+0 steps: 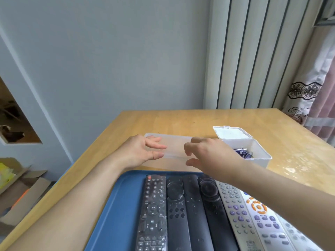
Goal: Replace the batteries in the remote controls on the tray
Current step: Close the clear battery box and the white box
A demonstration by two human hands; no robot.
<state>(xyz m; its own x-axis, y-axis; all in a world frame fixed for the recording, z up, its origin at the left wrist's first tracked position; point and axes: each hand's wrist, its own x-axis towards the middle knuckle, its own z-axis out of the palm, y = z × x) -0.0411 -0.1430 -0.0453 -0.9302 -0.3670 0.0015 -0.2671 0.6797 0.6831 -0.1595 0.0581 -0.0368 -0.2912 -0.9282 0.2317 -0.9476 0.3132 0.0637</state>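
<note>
A blue tray (116,205) lies at the near edge of the wooden table and holds several remote controls side by side. The leftmost is a black remote with a red button (152,212); grey remotes (241,216) lie at the right. Beyond the tray sits an empty clear plastic box (174,147). My left hand (141,151) hovers at its left end, fingers apart. My right hand (208,154) hovers at its right end, fingers spread, holding nothing. A white box (261,156) with its lid up holds several batteries (243,153).
The wooden table (190,120) stretches beyond the boxes to a grey wall. Cardboard boxes (20,192) stand on the floor at the left. A curtain (315,98) hangs at the right.
</note>
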